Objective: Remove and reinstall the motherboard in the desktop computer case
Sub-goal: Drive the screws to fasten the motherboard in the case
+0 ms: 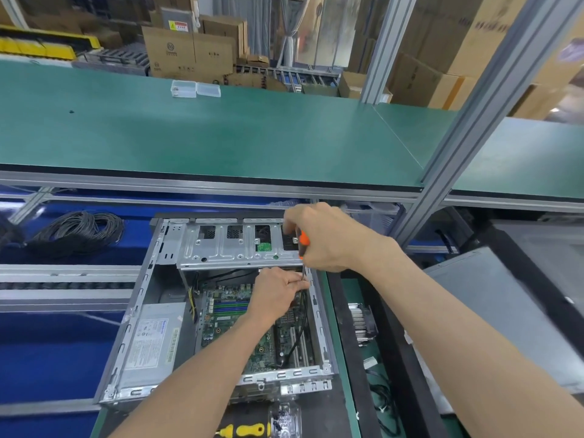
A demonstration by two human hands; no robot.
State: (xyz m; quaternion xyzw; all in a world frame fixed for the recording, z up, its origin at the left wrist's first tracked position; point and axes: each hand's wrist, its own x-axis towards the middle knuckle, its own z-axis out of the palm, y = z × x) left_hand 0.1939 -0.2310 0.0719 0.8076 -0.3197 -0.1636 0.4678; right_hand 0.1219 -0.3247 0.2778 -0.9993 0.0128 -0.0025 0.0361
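While the green printed motherboard (pixel 240 324) lies flat inside the open grey steel computer case (pixel 132 336), the left hand (pixel 278 295) pinches the shaft at the board's far right corner, and the right hand (pixel 322 238) above it grips an orange-handled screwdriver (pixel 302 243). The board looks light, thin and fragile; edges seem the safest hold.
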